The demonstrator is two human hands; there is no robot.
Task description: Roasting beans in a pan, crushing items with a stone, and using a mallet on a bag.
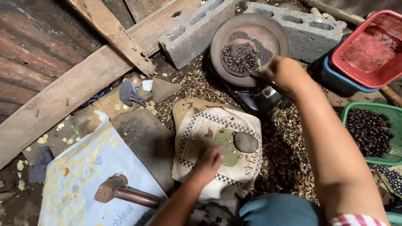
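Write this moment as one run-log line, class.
left hand: flat on checkered printed cloth beside grey oval stone | right hand: holding small tool over round metal pan of dark seeds

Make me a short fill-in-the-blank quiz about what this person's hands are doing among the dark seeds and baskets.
1. The right hand reaches to the round pan that holds dark ____.
2. The left hand rests on a printed cloth, beside a smooth grey ____.
3. The green basket is filled with seeds, while the ____ basket above it holds none.
4. The hammer lies on a sheet, touched by ____ hand.

Missing words: seeds; stone; red; neither
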